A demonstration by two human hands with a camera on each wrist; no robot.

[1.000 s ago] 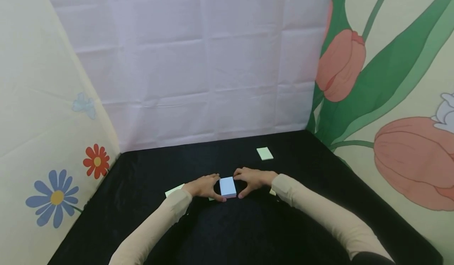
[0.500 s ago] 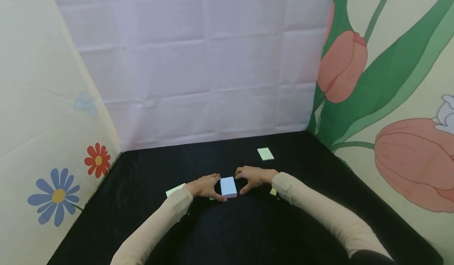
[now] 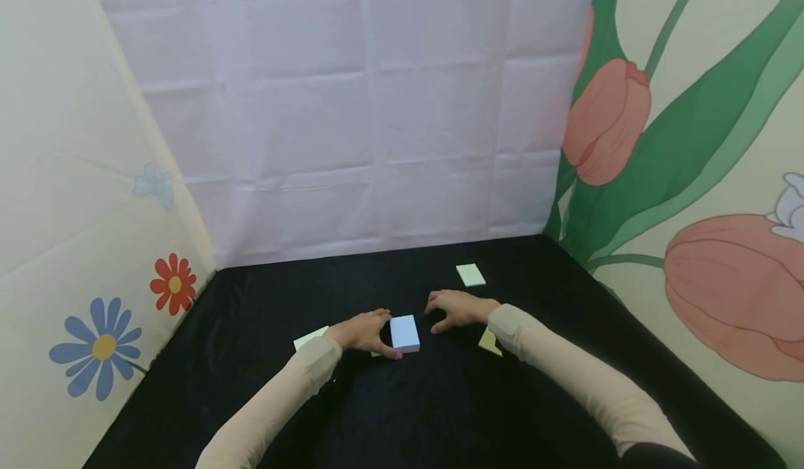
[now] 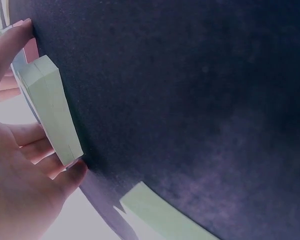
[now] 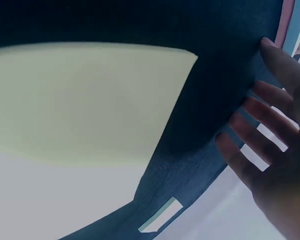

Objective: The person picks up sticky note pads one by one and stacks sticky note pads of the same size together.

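Observation:
On the black table, a light-blue sticky-note pad (image 3: 404, 331) with a pink layer beneath lies between my hands. My left hand (image 3: 359, 331) is at its left side. In the left wrist view, this hand (image 4: 22, 185) spans a pale green sticky-note pad (image 4: 52, 110), thumb by one end and fingers at the other. The thumb tip reaches the pink layer (image 4: 31, 50). My right hand (image 3: 461, 308) is held apart from the blue pad, fingers loosely bent around nothing. In the right wrist view, its fingers (image 5: 252, 132) are spread.
A pale green pad (image 3: 470, 275) lies farther back on the right. Another (image 3: 310, 338) is partly behind the left sleeve. A yellow pad (image 3: 489, 343) lies by the right wrist. A white cloth (image 3: 377, 106) hangs behind the table (image 3: 402, 413), with printed cloths at both sides.
My right hand has drawn back from the blue pad, rightward and slightly away, uncovering more of the yellow pad. The left hand and the blue pad have stayed in place.

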